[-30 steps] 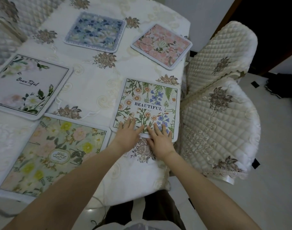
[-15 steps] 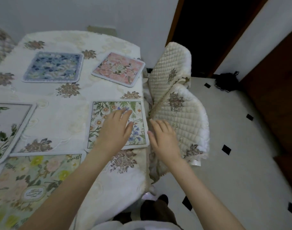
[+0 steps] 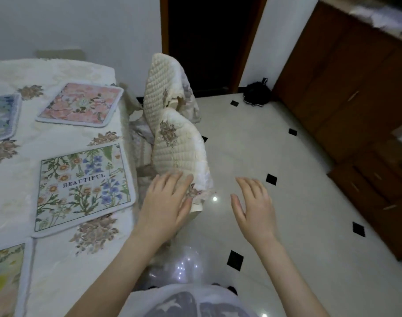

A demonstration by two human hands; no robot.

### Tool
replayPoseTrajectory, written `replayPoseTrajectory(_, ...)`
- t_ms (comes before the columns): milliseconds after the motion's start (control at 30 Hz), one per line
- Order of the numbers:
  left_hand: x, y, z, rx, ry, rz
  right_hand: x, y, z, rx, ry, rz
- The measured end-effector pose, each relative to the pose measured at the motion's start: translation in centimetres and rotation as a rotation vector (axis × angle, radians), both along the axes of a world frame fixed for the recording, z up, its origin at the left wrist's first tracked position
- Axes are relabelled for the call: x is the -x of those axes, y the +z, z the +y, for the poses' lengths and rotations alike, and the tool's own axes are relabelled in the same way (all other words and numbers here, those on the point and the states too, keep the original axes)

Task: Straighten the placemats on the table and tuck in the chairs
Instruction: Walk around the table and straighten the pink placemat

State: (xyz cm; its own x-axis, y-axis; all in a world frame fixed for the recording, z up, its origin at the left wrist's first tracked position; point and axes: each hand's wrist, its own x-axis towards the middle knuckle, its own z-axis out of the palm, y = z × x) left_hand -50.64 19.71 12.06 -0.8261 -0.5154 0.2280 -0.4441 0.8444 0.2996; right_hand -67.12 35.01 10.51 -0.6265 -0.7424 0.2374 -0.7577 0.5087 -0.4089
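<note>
The "BEAUTIFUL" floral placemat [image 3: 83,186] lies flat near the table's right edge. A pink placemat [image 3: 81,105] sits behind it, a blue one [image 3: 2,117] at far left, a yellow-green one [image 3: 5,280] at bottom left. Two chairs with quilted cream covers stand by the table's right side, the near chair [image 3: 180,149] in front of the far chair [image 3: 160,88]. My left hand [image 3: 167,204] rests with spread fingers on the near chair's back, at its near corner. My right hand [image 3: 255,205] hovers open over the floor, right of that chair, holding nothing.
The table [image 3: 58,266] wears a cream embroidered cloth. White tile floor [image 3: 287,191] with black diamonds spreads to the right. Brown wooden cabinets [image 3: 355,110] line the right side. A dark doorway [image 3: 209,42] opens behind the chairs, a black object [image 3: 256,94] beside it.
Both hands left the "BEAUTIFUL" placemat and moved right. My left hand now touches the near chair's back and the view has swung right toward the chairs and floor.
</note>
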Motion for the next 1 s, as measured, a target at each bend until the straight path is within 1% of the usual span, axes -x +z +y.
replayPoseTrajectory(100, 4.3, -1.1, 3.8, -0.04, -0.012, -0.049, 3.8, -2.0, 4.9, -0.042, -0.072, -0.033)
replayPoseTrajectory(233, 11.3, -1.8, 8.2, -0.093, -0.026, -0.121, 9.9, -2.9, 10.1, -0.086, -0.089, -0.057)
replayPoseTrajectory(333, 16.0, -2.0, 10.8, -0.12, -0.059, -0.136, 14.1, -2.7, 12.8, -0.094, -0.105, -0.086)
replayPoseTrajectory(467, 21.8, -1.4, 12.6, -0.093, -0.079, -0.143, 19.5, -2.0, 13.9, -0.077, -0.098, -0.075)
replayPoseTrajectory(567, 25.3, -1.2, 12.1, -0.084, -0.07, -0.161, 22.8, -1.7, 12.6, -0.074, -0.06, -0.065)
replayPoseTrajectory(700, 29.2, -1.6, 9.0, -0.128, -0.036, -0.153, 26.8, -1.8, 9.0, -0.079, 0.007, -0.066)
replayPoseTrajectory(867, 35.1, -2.7, 3.0, -0.146, -0.013, -0.118, 32.6, -2.4, 2.6, -0.081, 0.04, -0.04)
replayPoseTrajectory(1000, 39.6, -2.3, -3.3, -0.133, 0.014, -0.101, 37.3, -1.9, -3.8, -0.096, 0.047, -0.028)
